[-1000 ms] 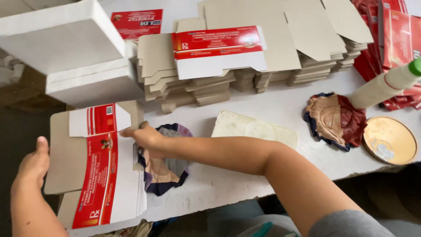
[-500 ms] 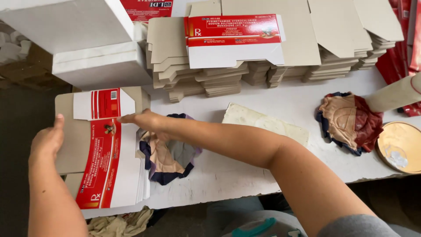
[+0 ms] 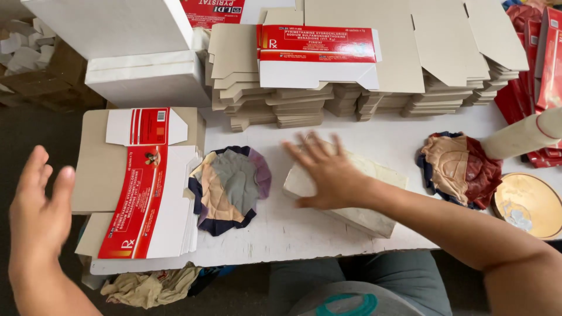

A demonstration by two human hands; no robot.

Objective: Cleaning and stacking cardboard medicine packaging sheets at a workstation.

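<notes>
Your right hand (image 3: 328,169) lay flat, fingers spread, gripping nothing, on the pale rectangular block (image 3: 351,196), its long axis running toward lower right; your left hand (image 3: 38,210) hovered open.

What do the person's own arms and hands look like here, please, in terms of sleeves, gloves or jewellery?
Both arms are bare as far as they show, with no sleeve visible. The left hand and right hand wear no gloves. No watch or bracelet shows on either wrist. The right hand is slightly blurred, so a ring cannot be ruled out.
</notes>
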